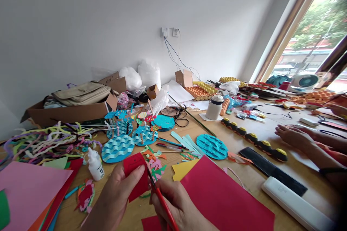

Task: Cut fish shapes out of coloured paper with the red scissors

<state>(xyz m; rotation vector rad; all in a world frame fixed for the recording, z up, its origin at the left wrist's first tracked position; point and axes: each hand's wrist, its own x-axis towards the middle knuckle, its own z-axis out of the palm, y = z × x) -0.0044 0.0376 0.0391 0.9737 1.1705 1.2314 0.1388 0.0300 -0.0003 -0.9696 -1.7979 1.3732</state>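
Note:
My left hand [119,187] pinches a small piece of red paper [134,162], thumb on its face, with faint dark marks near its top. Red-handled scissors [164,205] are gripped in my right hand [177,202], their blades at the right edge of that piece. Whether the blades are apart is hard to make out. Beneath and to the right lies a large red sheet [222,195] on the table, partly over a yellow sheet [187,169]. Pink and green paper scraps [157,168] lie just beyond the scissors.
A white glue bottle [95,166] stands left of my hands, near blue wavy discs [118,149] and pipe cleaners [54,140]. Coloured sheets [29,191] lie at left. To the right are a white case [295,202], a black-and-yellow egg-carton strip [253,139] and another person's hands [295,137].

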